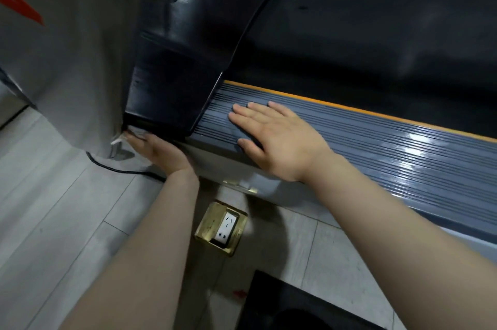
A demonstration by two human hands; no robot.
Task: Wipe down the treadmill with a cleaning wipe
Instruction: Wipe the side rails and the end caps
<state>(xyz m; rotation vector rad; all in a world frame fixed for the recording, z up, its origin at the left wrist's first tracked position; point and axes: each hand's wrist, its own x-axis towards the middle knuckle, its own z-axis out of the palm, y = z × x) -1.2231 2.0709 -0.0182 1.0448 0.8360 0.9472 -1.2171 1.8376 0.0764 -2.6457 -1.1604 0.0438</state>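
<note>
Nearest me, a brass floor socket (pixel 221 228) sits open in the pale tiled floor (pixel 53 216), between my two forearms. Beyond it, my right hand (pixel 279 141) lies flat, fingers straight and slightly spread, palm down on the ribbed grey side rail (pixel 390 152) of the treadmill, near the rail's front end. My left hand (pixel 158 151) reaches lower, to the bottom edge of the black upright cover (pixel 172 82), pressing a white cleaning wipe (pixel 121 139) there; I cannot tell how its fingers curl. A black cable (pixel 118 168) trails beside it. Farther off lies the dark running belt (pixel 376 34)
</note>
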